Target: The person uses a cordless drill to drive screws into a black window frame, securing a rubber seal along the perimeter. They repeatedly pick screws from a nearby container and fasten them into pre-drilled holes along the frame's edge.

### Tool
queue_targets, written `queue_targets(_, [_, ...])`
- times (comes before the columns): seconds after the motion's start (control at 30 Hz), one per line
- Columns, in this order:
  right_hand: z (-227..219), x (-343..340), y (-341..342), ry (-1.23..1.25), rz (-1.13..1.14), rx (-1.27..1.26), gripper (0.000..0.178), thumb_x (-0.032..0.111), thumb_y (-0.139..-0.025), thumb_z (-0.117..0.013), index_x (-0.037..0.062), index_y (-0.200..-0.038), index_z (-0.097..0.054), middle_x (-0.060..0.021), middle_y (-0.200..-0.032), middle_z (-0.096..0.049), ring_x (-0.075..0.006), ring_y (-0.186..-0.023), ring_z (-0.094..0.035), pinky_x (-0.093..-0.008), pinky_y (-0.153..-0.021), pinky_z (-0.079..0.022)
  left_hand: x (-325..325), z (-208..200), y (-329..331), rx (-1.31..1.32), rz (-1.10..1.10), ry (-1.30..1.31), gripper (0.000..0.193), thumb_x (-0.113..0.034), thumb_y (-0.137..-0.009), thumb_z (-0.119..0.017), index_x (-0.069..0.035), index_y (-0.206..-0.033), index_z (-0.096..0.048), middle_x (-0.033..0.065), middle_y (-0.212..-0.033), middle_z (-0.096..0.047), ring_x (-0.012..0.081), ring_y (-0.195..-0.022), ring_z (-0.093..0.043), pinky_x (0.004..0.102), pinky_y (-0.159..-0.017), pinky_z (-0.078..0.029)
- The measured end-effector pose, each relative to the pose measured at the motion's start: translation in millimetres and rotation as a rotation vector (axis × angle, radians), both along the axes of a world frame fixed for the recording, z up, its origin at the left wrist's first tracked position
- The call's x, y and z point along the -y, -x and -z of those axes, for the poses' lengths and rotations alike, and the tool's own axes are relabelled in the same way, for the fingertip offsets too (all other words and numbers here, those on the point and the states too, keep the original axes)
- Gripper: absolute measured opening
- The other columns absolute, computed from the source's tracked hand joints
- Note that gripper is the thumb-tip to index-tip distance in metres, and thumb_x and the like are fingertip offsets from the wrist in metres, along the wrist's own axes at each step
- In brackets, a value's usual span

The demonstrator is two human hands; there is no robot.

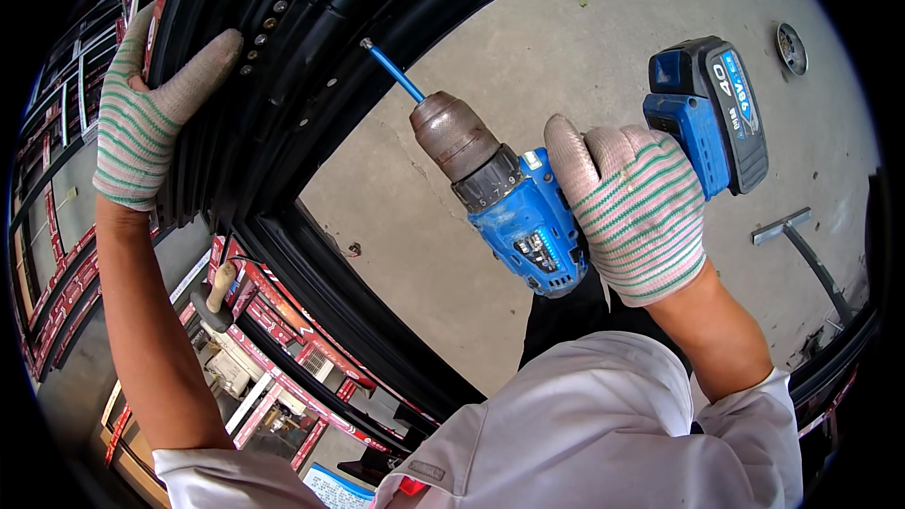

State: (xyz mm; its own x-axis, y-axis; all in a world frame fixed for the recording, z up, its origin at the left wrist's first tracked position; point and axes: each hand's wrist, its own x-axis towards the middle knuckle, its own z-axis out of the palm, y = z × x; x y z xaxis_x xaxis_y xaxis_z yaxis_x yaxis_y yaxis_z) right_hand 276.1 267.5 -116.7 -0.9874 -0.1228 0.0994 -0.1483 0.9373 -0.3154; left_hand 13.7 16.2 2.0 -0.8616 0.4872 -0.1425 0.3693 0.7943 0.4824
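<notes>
My right hand (636, 212), in a white glove with green stripes, is wrapped round the handle of a blue cordless drill (533, 231). The drill points up and to the left, its battery pack (721, 118) on the far right side. A long blue bit (396, 73) sits in the chuck, with a small silver screw at its tip, beside the inner edge of a black frame (311, 57). Several screw heads (269, 24) dot that frame. My left hand (146, 137), gloved alike, grips the frame's outer left edge, thumb on top; its fingers are partly hidden.
A mallet (217, 300) with a wooden handle rests on the lower left. Red-and-white wrapped profiles (273, 320) lie beneath the frame. On the grey concrete floor (405, 254) are a round metal dish (792, 47) and a T-shaped metal piece (801, 243) at the right.
</notes>
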Motion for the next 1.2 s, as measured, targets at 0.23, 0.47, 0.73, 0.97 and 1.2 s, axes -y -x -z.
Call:
queue_targets(0.23, [-4, -3, -1, -0.017, -0.03, -0.035, 0.048, 0.015, -0.075, -0.072, 0.0, -0.119, -0.061, -0.0105, -0.074, -0.061, -0.0265, -0.065, -0.064, -0.0385, -0.061, -0.051, 4, 1, 9, -0.09, 0.169, 0.052, 0.075, -0.028, -0.075, -0.088, -0.002, -0.136, -0.052, 0.0113, -0.106, -0.071, 0.0174, -0.089, -0.072, 0.031, -0.081, -0.061])
queue_targets(0.47, [-4, -8, 7, -0.021, -0.094, -0.001, 0.053, 0.013, -0.073, -0.076, -0.0036, -0.12, -0.06, -0.0127, -0.07, -0.062, -0.0269, -0.061, -0.064, -0.0379, -0.058, -0.052, -2, -3, -6, 0.067, -0.067, 0.024, 0.089, -0.029, -0.076, -0.086, 0.003, -0.146, -0.041, 0.0144, -0.116, -0.069, 0.0192, -0.099, -0.07, 0.0327, -0.089, -0.059])
queue_targets(0.73, [-8, -8, 2, -0.066, -0.137, 0.011, 0.064, 0.015, -0.074, -0.079, -0.0037, -0.129, -0.051, -0.0135, -0.077, -0.062, -0.0269, -0.068, -0.063, -0.0399, -0.06, -0.051, -5, -7, -9, 0.045, -0.111, 0.011, 0.084, -0.027, -0.075, -0.086, 0.0, -0.143, -0.046, 0.0138, -0.115, -0.068, 0.0195, -0.099, -0.069, 0.0332, -0.089, -0.058])
queue_targets(0.97, [-7, -15, 4, -0.155, -0.186, 0.026, 0.066, 0.016, -0.073, -0.081, -0.0026, -0.128, -0.05, -0.0114, -0.084, -0.059, -0.0242, -0.07, -0.061, -0.0384, -0.061, -0.05, -54, -17, -52, -0.146, -0.029, 0.037, 0.069, -0.017, -0.072, -0.087, 0.0, -0.131, -0.054, 0.009, -0.11, -0.067, 0.0156, -0.098, -0.063, 0.0325, -0.089, -0.053])
queue_targets(1.2, [-6, -11, 2, -0.147, -0.155, 0.007, 0.07, 0.021, -0.072, -0.082, -0.0023, -0.131, -0.049, -0.012, -0.083, -0.058, -0.0243, -0.07, -0.059, -0.0389, -0.062, -0.048, -66, -16, -59, -0.207, -0.029, 0.105, 0.071, -0.02, -0.072, -0.088, 0.003, -0.13, -0.054, 0.0121, -0.109, -0.068, 0.0198, -0.098, -0.066, 0.0349, -0.089, -0.054])
